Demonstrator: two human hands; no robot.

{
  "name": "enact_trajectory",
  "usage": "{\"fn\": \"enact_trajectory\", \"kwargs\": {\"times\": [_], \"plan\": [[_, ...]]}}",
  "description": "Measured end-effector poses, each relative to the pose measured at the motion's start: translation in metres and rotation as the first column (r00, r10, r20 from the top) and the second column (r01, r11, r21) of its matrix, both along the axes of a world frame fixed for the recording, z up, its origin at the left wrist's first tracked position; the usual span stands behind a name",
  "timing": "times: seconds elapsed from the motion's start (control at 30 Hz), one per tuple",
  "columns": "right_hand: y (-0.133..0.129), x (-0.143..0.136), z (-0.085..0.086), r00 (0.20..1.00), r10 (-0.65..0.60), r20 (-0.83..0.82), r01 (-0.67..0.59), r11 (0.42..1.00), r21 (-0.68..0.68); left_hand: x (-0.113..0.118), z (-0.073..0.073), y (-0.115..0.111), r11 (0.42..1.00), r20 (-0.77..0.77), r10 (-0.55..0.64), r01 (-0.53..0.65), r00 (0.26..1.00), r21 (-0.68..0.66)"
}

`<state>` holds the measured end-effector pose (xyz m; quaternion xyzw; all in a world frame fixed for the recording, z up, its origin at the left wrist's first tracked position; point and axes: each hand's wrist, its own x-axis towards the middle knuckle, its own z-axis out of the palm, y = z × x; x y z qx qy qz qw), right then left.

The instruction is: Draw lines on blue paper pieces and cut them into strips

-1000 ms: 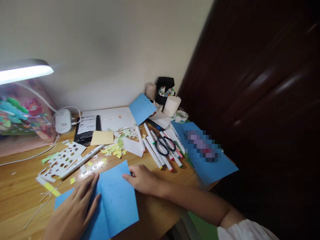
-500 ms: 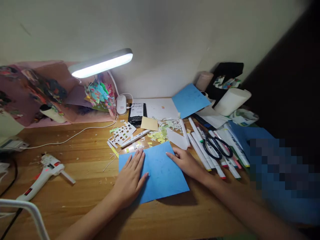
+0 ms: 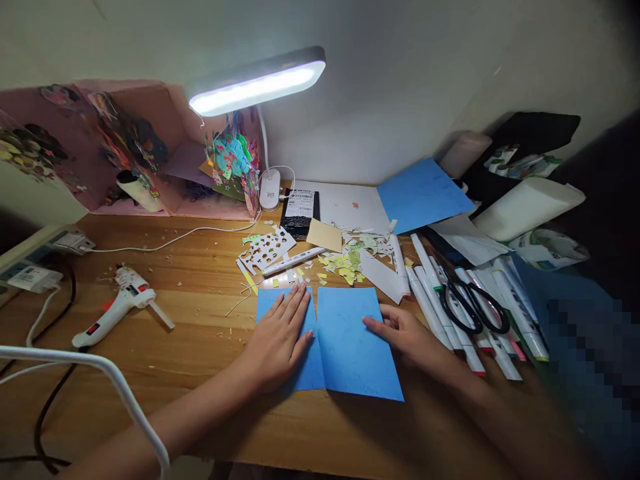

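Note:
A blue sheet of paper (image 3: 350, 340) lies before me on the wooden desk. From its top edge a split runs partway down the middle, and a crease continues below. My left hand (image 3: 283, 337) presses flat on the left half, fingers stretched out. My right hand (image 3: 400, 333) pinches the right edge, thumb on top and the other fingers partly hidden beneath. The right half is slightly raised, with a shadow under its lower edge. Just beyond the sheet are green and yellow paper scraps (image 3: 350, 263) and a white marker (image 3: 293, 261).
Black-handled scissors (image 3: 457, 310) rest on several markers (image 3: 430, 313) at right. A glue gun (image 3: 117, 307) with its cord lies left. A lit lamp (image 3: 260, 83) hangs above, near a pink box (image 3: 215, 208). Another blue sheet (image 3: 423, 193) and a paper roll (image 3: 530, 207) are at back right.
A split now shows at the sheet's top edge, where it was whole before. The right half has shifted slightly away from the left. The camera view has also moved.

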<state>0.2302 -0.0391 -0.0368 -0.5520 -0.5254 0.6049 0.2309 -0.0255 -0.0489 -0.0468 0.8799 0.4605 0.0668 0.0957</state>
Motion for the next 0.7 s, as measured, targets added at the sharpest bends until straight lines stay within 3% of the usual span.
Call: {"fn": "enact_trajectory", "kwargs": {"times": [0.07, 0.13, 0.3, 0.43, 0.53, 0.6, 0.7], "plan": [[-0.002, 0.003, 0.001, 0.999, 0.044, 0.028, -0.042, 0.996, -0.083, 0.000, 0.000, 0.000, 1.000, 0.000, 0.000, 0.000, 1.000, -0.006], [-0.009, 0.006, 0.001, 0.996, 0.012, 0.092, -0.002, 0.994, -0.105, 0.000, 0.001, 0.000, 1.000, 0.004, -0.001, 0.001, 1.000, -0.006], [-0.041, 0.024, 0.004, 0.965, -0.178, 0.192, 0.191, 0.980, -0.052, 0.000, 0.001, 0.000, 1.000, 0.008, -0.002, 0.003, 1.000, -0.006], [-0.064, 0.051, 0.010, 0.896, -0.376, 0.236, 0.371, 0.926, 0.066, -0.001, -0.003, 0.000, 1.000, 0.030, -0.002, 0.002, 1.000, -0.002], [-0.066, 0.058, 0.016, 0.868, -0.472, 0.155, 0.454, 0.880, 0.138, 0.000, 0.001, 0.002, 1.000, 0.072, -0.006, 0.007, 0.997, -0.009], [-0.057, 0.048, 0.019, 0.844, -0.536, 0.032, 0.519, 0.829, 0.209, 0.004, 0.011, 0.003, 0.999, 0.139, -0.006, 0.011, 0.990, -0.035], [-0.033, 0.018, 0.022, 0.824, -0.547, -0.143, 0.563, 0.771, 0.297, 0.011, 0.032, 0.004, 0.977, 0.391, 0.017, 0.067, 0.920, -0.200]]}}
